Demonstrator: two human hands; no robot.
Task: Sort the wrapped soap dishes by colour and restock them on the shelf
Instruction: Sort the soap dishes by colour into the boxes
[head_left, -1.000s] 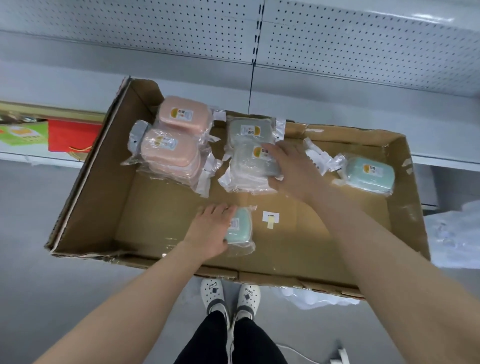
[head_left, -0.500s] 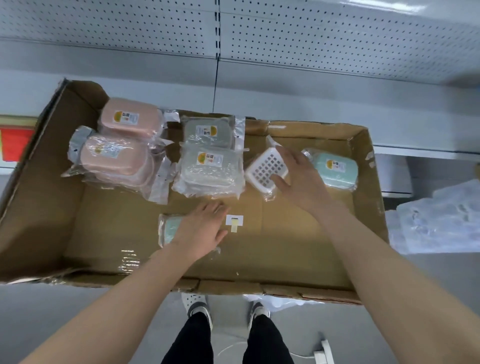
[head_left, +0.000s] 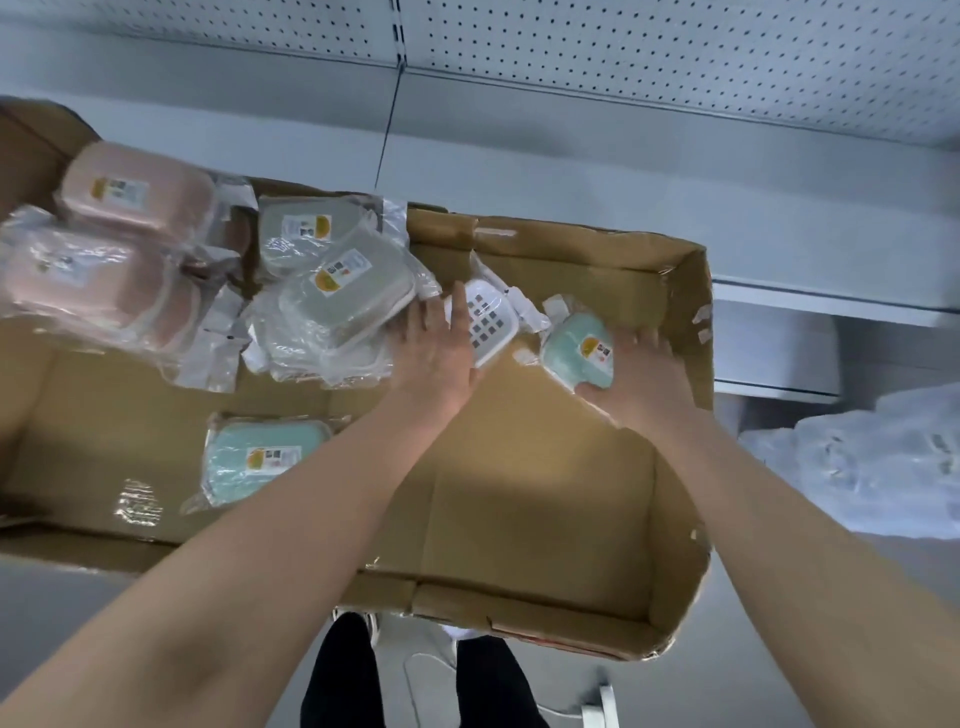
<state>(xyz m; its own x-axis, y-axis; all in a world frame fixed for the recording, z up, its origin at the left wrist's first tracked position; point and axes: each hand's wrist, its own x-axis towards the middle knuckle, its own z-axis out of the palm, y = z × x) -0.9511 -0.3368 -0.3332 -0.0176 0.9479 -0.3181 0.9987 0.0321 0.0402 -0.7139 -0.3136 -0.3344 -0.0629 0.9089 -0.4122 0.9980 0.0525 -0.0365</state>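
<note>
Pegboard shelving (head_left: 675, 67) backs the cardboard box (head_left: 545, 467) of wrapped dishes. Pink soap dishes (head_left: 104, 260) far left and grey soap dishes (head_left: 337, 291) beside them are unmoved. The near mint soap dish (head_left: 260, 457) now lies free. The left hand (head_left: 436, 358) has left it, fingers (head_left: 459, 317) straight on the white grid soap dish (head_left: 488, 322), gripping nothing. The far mint soap dish (head_left: 582, 353) sits right of that. The right hand (head_left: 644, 379) has come over from the white one and grips it, thumb underneath. Mint pairing looks next.

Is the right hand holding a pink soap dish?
No, the right hand holds a mint-green soap dish; the pink soap dishes sit far left.
</note>
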